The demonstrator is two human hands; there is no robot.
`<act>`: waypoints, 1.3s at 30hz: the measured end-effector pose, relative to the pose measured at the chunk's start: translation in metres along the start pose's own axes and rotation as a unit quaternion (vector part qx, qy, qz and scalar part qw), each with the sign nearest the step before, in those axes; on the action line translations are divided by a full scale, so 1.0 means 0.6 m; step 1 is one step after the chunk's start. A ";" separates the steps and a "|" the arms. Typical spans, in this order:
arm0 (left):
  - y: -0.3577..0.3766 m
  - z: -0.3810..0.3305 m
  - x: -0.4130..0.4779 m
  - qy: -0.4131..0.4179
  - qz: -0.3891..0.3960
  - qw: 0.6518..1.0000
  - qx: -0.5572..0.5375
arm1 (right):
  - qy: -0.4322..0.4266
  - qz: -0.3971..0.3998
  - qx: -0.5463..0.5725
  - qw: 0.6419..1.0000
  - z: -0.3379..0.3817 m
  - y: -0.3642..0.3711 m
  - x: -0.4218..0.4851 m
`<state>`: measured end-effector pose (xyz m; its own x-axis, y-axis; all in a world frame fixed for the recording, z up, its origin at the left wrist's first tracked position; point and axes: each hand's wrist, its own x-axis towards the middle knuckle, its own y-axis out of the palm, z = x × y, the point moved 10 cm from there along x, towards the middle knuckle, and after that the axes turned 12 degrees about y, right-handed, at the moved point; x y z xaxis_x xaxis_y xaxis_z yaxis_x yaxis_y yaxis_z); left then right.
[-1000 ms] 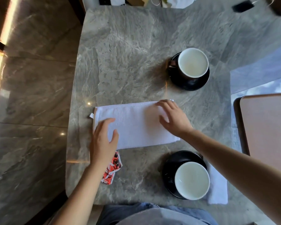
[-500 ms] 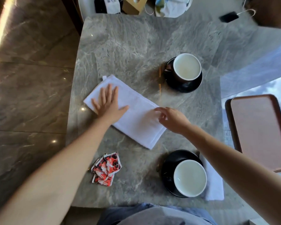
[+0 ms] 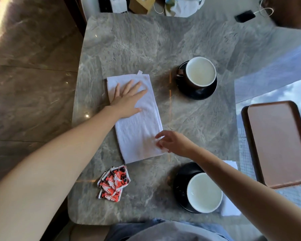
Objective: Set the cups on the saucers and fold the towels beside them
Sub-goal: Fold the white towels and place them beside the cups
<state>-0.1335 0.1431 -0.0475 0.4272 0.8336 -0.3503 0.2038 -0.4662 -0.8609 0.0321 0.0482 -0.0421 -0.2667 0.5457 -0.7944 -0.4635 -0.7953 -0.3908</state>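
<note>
A white folded towel (image 3: 140,129) lies lengthwise on the grey marble table (image 3: 146,44). My left hand (image 3: 127,100) presses flat on its far end, fingers spread. My right hand (image 3: 174,143) hovers at the towel's near right corner, fingers loosely apart, holding nothing. The far cup (image 3: 201,73) stands on a black saucer (image 3: 203,93) to the towel's right. The near cup (image 3: 204,192) sits on a second black saucer (image 3: 181,180) by the table's front edge. Another folded white towel (image 3: 230,207) pokes out beside that saucer, partly hidden by my right arm.
Several red sachets (image 3: 114,182) lie near the front left of the table. A brown tray (image 3: 276,141) rests at the right edge. Bags and a box (image 3: 141,4) crowd the far end; a dark phone with cable (image 3: 244,15) lies at the far right.
The towel has been turned from slanted to nearly lengthwise. My left hand rode with its far end; my right hand moved to the near right corner.
</note>
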 end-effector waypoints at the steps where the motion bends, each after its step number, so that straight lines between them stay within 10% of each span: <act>1: -0.013 -0.016 -0.012 0.007 -0.047 0.999 -0.009 | -0.024 -0.033 -0.047 0.998 0.007 -0.008 -0.007; 5: -0.044 -0.101 -0.124 0.080 -0.239 0.967 -0.023 | -0.121 -0.129 -0.194 0.965 0.019 -0.026 -0.040; 11: 0.103 -0.134 -0.242 0.051 -0.052 0.997 -0.004 | -0.295 -0.149 -0.360 0.873 0.029 0.012 -0.081; 39: 0.075 -0.109 -0.255 -0.037 -0.163 0.981 -0.098 | -0.217 -0.211 -0.388 0.870 0.045 0.038 -0.023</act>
<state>-0.1319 -0.0247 -0.0084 0.2469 0.9638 -0.1007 0.4877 -0.2134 -0.8465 0.0026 0.0295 -0.0274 -0.5837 0.7466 -0.3192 0.0679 -0.3468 -0.9355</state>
